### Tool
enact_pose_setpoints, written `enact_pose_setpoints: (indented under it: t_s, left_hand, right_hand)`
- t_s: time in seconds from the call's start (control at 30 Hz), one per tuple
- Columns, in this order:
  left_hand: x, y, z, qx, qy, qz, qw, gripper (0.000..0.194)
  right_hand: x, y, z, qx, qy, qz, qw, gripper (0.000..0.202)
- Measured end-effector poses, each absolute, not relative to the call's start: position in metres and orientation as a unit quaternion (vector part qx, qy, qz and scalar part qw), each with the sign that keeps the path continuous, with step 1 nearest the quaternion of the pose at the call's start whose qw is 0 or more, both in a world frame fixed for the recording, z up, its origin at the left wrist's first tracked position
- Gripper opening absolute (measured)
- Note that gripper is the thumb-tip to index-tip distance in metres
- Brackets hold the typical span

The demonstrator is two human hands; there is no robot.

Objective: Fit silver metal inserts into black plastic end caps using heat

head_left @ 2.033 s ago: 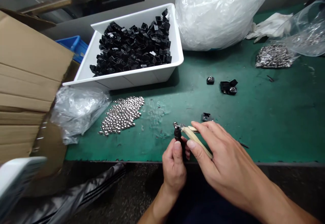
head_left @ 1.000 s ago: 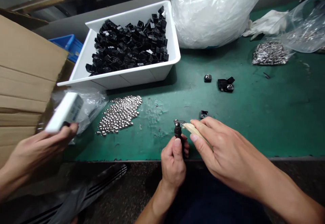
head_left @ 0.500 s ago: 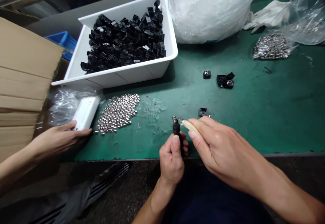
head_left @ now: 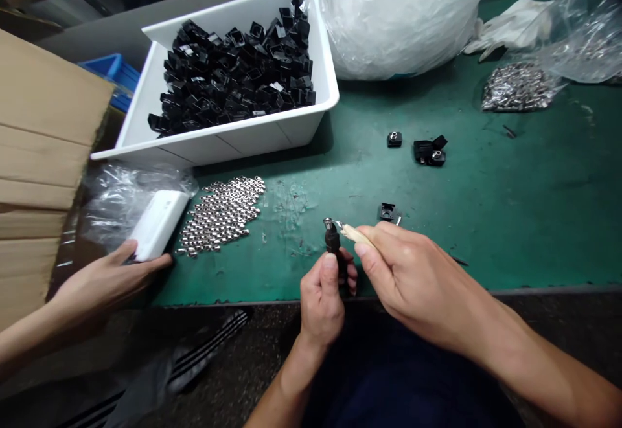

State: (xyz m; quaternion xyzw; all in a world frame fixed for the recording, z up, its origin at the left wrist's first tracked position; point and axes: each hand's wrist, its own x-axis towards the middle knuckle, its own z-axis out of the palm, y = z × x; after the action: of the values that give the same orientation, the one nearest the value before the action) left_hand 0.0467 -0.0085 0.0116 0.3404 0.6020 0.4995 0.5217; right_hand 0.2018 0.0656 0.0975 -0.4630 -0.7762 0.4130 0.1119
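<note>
Green matted tabletop (head_left: 510, 208), scuffed and a bit shiny, running right up to the near edge where the hands are working. The left hand (head_left: 321, 302) is fisted upright around a small black plastic part (head_left: 333, 241), thumb pressed up its side, a little silver nut (head_left: 327, 222) sitting on its top. The right hand (head_left: 413, 279) comes in from the right, palm down, fingers (head_left: 376, 263) pinched tight on a pale wooden-handled tool (head_left: 357, 235) whose metal tip touches that nut — all of it just above the tabletop's front edge.

Just behind lies a loose black piece (head_left: 387, 212), two more (head_left: 430, 151) farther back. To the left, a flat patch of shiny nuts (head_left: 223, 214), then a white tub (head_left: 272, 133) heaped with black parts. Another person's hand (head_left: 114, 279) rests on a white block (head_left: 158, 224) beside crinkly plastic.
</note>
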Motion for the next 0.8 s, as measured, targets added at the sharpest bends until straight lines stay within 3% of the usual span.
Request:
enact_pose_setpoints:
  t_s: [0.3, 0.53, 0.8]
  left_hand:
    - [0.036, -0.004, 0.003, 0.265, 0.537, 0.520, 0.609, 0.046]
    - [0.028, -0.004, 0.002, 0.308, 0.522, 0.478, 0.636, 0.046]
    - [0.024, -0.001, 0.005, 0.275, 0.472, 0.460, 0.700, 0.047]
  right_hand:
    - [0.192, 0.076, 0.092, -0.478, -0.788, 0.374, 0.104, 0.028]
    - [0.193, 0.080, 0.072, -0.490, -0.792, 0.357, 0.066, 0.033]
    - [0.202, 0.087, 0.069, -0.500, -0.699, 0.455, 0.234, 0.024]
